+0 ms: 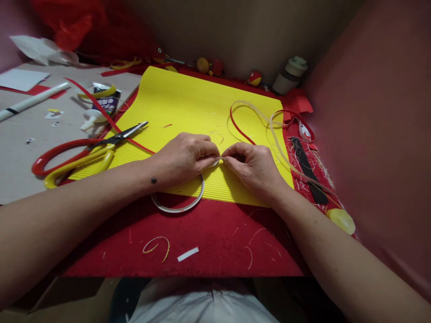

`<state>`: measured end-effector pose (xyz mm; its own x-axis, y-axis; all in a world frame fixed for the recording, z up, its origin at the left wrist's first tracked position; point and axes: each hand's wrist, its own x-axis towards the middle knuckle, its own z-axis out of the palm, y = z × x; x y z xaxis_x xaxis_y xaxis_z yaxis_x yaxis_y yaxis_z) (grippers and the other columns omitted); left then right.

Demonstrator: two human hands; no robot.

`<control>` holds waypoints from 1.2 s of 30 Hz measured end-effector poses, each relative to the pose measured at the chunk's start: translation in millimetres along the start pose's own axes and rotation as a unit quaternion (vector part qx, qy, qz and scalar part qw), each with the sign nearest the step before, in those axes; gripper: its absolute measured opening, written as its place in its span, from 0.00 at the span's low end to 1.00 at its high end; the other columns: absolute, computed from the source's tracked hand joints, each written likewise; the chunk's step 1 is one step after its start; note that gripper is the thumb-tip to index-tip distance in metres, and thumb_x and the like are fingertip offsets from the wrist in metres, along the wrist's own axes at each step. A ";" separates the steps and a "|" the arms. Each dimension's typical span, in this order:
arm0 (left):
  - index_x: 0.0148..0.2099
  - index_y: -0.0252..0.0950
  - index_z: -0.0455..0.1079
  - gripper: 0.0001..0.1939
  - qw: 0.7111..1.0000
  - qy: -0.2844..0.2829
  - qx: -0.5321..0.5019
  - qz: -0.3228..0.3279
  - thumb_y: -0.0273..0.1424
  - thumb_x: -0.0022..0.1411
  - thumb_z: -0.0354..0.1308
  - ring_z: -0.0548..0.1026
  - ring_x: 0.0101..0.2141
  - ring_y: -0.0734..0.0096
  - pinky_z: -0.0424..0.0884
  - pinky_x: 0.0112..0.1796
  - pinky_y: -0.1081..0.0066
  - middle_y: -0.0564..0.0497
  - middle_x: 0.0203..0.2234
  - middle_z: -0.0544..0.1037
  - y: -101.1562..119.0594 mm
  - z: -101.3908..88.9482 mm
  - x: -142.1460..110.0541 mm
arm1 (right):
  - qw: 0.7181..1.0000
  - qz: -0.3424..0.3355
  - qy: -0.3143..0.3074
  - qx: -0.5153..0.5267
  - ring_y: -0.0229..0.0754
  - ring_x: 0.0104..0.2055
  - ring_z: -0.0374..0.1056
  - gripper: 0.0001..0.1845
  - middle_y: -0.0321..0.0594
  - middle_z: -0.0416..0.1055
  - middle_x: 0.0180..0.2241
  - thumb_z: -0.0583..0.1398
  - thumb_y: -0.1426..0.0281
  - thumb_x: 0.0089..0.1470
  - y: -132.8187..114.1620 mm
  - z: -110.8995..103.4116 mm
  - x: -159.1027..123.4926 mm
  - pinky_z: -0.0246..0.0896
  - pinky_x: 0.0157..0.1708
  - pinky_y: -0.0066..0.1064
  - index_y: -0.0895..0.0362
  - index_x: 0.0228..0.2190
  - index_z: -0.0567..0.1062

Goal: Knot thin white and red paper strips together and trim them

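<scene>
My left hand [188,154] and my right hand [254,166] are both closed in a pinch, their fingertips almost meeting over a yellow corrugated sheet [198,107]. A bit of narrow white strip [214,163] shows under my left fingertips. What my right fingertips pinch is too small to make out. Below my left hand a thin white ring [178,210] overlaps the sheet's near edge, its upper part hidden. One red strip [107,117] runs from the far left to behind my left hand. Another red strip [237,128] curls away behind my right hand.
Scissors [111,146] with red and yellow handles lie open at left, near a glue bottle [94,119]. Pale strips [278,139] and a black strip [308,170] lie at right. A lidded bottle [290,75] stands by the back wall. Scraps litter the red cloth [215,237].
</scene>
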<state>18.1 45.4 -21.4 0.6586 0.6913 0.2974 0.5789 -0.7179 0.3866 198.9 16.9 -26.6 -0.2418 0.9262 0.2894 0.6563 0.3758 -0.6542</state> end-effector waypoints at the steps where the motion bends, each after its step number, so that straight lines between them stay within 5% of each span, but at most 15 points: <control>1: 0.37 0.34 0.77 0.12 1.000 -0.001 0.000 0.001 0.32 0.60 0.52 0.71 0.27 0.76 0.61 0.29 0.74 0.50 0.28 0.76 0.0 0.0 0.2 | 1.000 0.000 0.000 -0.004 0.35 0.27 0.68 0.07 0.38 0.76 0.26 0.59 0.75 0.50 -0.3 0.1 0.0 0.60 0.29 0.27 0.60 0.29 0.79; 36: 0.34 0.35 0.74 0.11 0.998 -0.002 0.001 -0.068 0.30 0.56 0.50 0.71 0.26 0.76 0.62 0.29 0.76 0.52 0.26 0.77 9.4 -6.4 1.9 | 1.000 0.000 -0.024 -0.007 0.37 0.30 0.70 0.09 0.41 0.78 0.28 0.58 0.75 0.49 -5.2 -1.5 -0.8 0.61 0.31 0.28 0.61 0.30 0.79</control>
<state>21.6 40.5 -11.6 0.5768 0.7813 0.2386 0.6638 -0.6185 0.4205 196.8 14.2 -22.3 -0.2753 0.9266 0.2561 0.6661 0.3759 -0.6442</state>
